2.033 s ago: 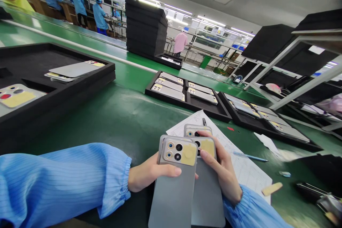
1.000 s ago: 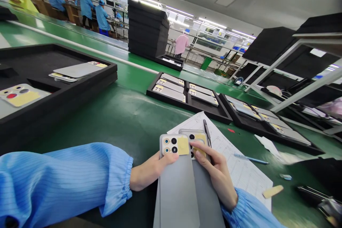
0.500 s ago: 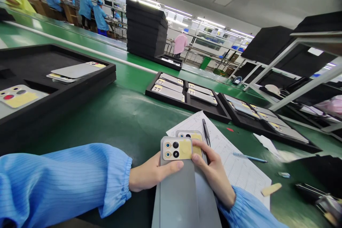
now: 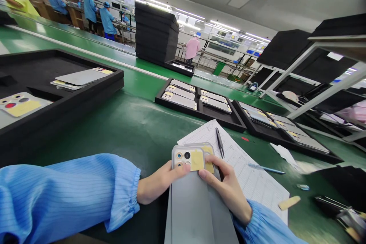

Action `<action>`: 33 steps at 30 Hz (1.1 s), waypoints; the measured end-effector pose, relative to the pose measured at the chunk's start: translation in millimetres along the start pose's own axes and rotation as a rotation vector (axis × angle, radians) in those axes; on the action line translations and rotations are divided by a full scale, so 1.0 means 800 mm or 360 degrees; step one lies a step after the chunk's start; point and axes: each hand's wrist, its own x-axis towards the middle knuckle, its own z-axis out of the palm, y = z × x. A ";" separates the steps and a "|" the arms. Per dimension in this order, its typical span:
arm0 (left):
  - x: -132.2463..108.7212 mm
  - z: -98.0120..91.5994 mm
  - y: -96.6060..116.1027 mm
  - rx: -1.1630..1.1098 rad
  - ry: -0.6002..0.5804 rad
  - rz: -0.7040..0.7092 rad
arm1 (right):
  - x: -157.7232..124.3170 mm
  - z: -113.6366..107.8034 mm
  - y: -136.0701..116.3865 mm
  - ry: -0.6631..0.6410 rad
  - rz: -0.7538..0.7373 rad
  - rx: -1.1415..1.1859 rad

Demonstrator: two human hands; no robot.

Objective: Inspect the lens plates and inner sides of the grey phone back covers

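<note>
Both of my hands grip a small stack of grey phone back covers (image 4: 194, 206) over the green belt, close to me. My left hand (image 4: 160, 185) holds the left edge, thumb on the top cover beneath its camera block (image 4: 187, 159), which carries a yellow film. My right hand (image 4: 227, 190) clasps the right side, fingers over the yellow film of the cover (image 4: 210, 166) underneath. The covers lie almost squarely on each other. Blue sleeves hide both forearms.
A printed sheet (image 4: 251, 175) with a black pen (image 4: 219, 142) and a blue pen (image 4: 265, 168) lies beyond my hands. Black foam trays of covers sit at left (image 4: 65, 99), centre (image 4: 200, 112) and right (image 4: 286, 141). Workers in blue and pink stand far off.
The two covers were fanned apart side by side and have slid together into a near-aligned stack. My right fingers moved inward over the lower cover's camera area.
</note>
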 end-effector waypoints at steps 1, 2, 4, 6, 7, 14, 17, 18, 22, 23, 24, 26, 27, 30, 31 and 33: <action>0.000 0.000 -0.001 -0.0104 -0.0001 -0.0043 | 0.001 0.000 0.001 0.0005 -0.0002 -0.0011; 0.000 0.000 -0.001 -0.0179 0.0011 -0.0080 | 0.002 -0.001 0.002 0.0010 -0.0009 -0.0021; 0.001 -0.001 -0.002 -0.0201 0.0082 -0.0109 | 0.005 -0.002 0.003 0.0030 -0.0017 -0.0022; 0.001 -0.001 -0.003 -0.0087 0.0153 -0.0111 | 0.007 -0.002 0.003 0.0032 0.0020 0.0008; 0.001 -0.002 -0.002 -0.0018 0.0158 -0.0109 | 0.007 -0.001 0.002 0.0009 0.0047 0.0031; 0.000 0.001 0.004 0.0268 0.0078 0.0047 | 0.000 0.005 -0.010 -0.0112 0.0050 0.0227; 0.000 0.000 0.003 0.0226 0.0037 0.0028 | -0.002 0.002 -0.010 -0.0157 0.0081 0.0256; 0.000 -0.001 0.002 0.0193 0.0039 0.0020 | -0.002 0.000 -0.010 -0.0150 0.0110 0.0285; -0.001 -0.003 0.001 0.0067 0.0079 0.0022 | -0.001 -0.004 -0.009 0.0051 0.0184 0.0506; -0.001 -0.003 0.002 0.0058 0.0081 0.0018 | 0.000 -0.005 -0.009 0.0121 0.0172 0.0540; -0.002 -0.002 0.002 0.0056 0.0084 0.0006 | 0.000 -0.007 -0.008 0.0187 0.0151 0.0546; -0.003 -0.001 0.004 0.0062 0.0110 -0.0039 | 0.002 -0.009 -0.007 0.0286 0.0102 0.0497; -0.003 -0.001 0.005 0.0068 0.0138 -0.0061 | 0.002 -0.011 -0.007 0.0312 0.0081 0.0464; -0.004 0.001 0.006 0.0092 0.0257 -0.0088 | 0.004 -0.013 -0.006 0.0344 0.0042 0.0408; -0.004 0.001 0.006 0.0104 0.0285 -0.0072 | 0.004 -0.013 -0.006 0.0358 0.0039 0.0407; -0.005 0.002 0.005 0.0135 0.0308 -0.0018 | 0.005 -0.012 -0.006 0.0418 0.0040 0.0419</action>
